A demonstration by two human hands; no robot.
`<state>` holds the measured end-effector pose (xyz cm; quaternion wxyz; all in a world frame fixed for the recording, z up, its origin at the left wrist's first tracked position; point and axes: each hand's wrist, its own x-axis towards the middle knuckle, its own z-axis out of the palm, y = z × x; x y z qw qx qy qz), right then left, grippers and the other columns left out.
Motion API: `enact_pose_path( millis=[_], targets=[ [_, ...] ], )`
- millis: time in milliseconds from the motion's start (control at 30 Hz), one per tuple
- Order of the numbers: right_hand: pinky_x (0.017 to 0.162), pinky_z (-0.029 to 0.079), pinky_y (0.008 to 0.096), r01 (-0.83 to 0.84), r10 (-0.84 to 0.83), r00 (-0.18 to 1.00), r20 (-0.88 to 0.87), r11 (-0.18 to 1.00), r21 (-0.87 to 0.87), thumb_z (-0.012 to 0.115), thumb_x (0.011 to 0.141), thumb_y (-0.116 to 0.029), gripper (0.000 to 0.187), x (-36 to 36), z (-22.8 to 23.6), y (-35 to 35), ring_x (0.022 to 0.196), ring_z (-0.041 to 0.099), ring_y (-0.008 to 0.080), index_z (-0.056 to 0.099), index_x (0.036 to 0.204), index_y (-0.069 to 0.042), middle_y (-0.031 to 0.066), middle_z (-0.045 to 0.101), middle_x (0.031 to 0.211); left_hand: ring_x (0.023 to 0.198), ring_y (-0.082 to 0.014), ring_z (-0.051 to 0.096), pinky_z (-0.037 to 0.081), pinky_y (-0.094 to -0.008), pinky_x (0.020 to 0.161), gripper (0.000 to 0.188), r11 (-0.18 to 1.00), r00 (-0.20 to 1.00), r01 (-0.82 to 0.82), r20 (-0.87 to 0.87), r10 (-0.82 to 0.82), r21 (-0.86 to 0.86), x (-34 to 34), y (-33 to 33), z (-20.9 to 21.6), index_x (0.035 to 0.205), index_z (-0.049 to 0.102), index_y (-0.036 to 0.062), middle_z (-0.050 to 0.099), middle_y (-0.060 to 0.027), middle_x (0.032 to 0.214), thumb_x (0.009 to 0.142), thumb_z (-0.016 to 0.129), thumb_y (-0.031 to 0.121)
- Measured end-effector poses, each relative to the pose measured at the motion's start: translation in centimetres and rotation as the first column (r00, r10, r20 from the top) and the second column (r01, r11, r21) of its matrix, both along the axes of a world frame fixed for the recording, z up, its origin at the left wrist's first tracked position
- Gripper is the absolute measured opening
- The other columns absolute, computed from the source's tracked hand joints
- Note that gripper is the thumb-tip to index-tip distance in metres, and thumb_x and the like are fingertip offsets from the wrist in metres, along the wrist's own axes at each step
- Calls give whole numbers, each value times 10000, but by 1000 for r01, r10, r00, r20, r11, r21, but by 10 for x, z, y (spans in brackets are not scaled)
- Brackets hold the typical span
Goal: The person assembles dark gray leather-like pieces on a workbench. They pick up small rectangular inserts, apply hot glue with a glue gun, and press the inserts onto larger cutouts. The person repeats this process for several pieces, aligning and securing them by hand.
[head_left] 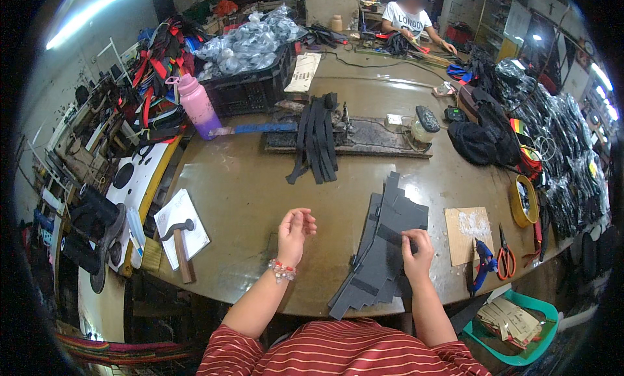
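A fanned stack of flat black pieces (pixel 385 246), with darker bands across them, lies on the table in front of me. Over its right side is my right hand (pixel 418 251), thumb and fingers bent toward each other; whatever they may hold is hidden. My left hand (pixel 296 237) is raised over the tabletop, left of the stack. Its fingers are loosely bent and apart, with nothing visible in them. A beaded bracelet circles that wrist. Beyond both hands, black straps (pixel 316 138) drape over a dark metal bar (pixel 377 138) with a blue handle.
To the left are a hammer (pixel 181 246) on white paper and a pink-purple bottle (pixel 196 107). On the right lie cardboard (pixel 465 233), a blue glue gun (pixel 483 265), orange-handled scissors (pixel 506 255) and a yellow bowl (pixel 523 201). A person (pixel 409 21) works at the far end.
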<state>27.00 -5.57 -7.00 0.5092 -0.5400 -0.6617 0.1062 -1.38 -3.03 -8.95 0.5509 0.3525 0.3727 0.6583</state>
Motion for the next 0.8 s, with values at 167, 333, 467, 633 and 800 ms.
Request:
enact_pose_path(
  millis=[167,333,467,633,800],
  targets=[
    [990,425,396,-186,127,482,-867,982,40,512,892,-49,386,53,28,46,1164,489,275,428,1255,53,176,481,1235,959,-188,599,513,-338,877,236,974,945,-221,236,227,-55,-47,51,0,1139,535,13,604,-81,1048,961,475,154],
    [1042,349,476,-343,0,168,-986,938,-59,514,881,-89,555,86,7,165,1252,368,405,266,1362,33,226,414,1226,1309,-260,362,326,-360,1072,502,917,910,-387,116,397,-103,-102,140,-3,1384,286,-55,306,-184,1440,930,458,75],
    [1121,198,467,-270,-147,114,-983,947,-173,570,864,-209,415,67,-18,230,1344,181,418,380,1146,29,301,169,1400,1080,-169,525,423,-272,922,453,927,937,-348,-31,347,-142,-107,178,-4,1322,415,-44,512,-124,1260,885,503,41],
    [1078,260,451,-289,-58,69,-996,954,-76,604,834,-268,413,49,-16,251,1241,327,352,394,1085,-15,247,224,1381,876,-111,552,456,-244,833,355,919,931,-356,-151,333,-167,-110,182,-5,1226,522,-19,590,-54,1041,875,520,41],
    [948,374,472,-319,15,194,-981,947,-48,584,834,-216,435,52,-4,253,1057,465,288,370,1197,-104,123,391,1205,861,-97,551,462,-225,810,356,919,926,-376,-69,370,-117,-110,190,-12,1234,517,-8,583,-38,1006,884,532,56]
  ],
)
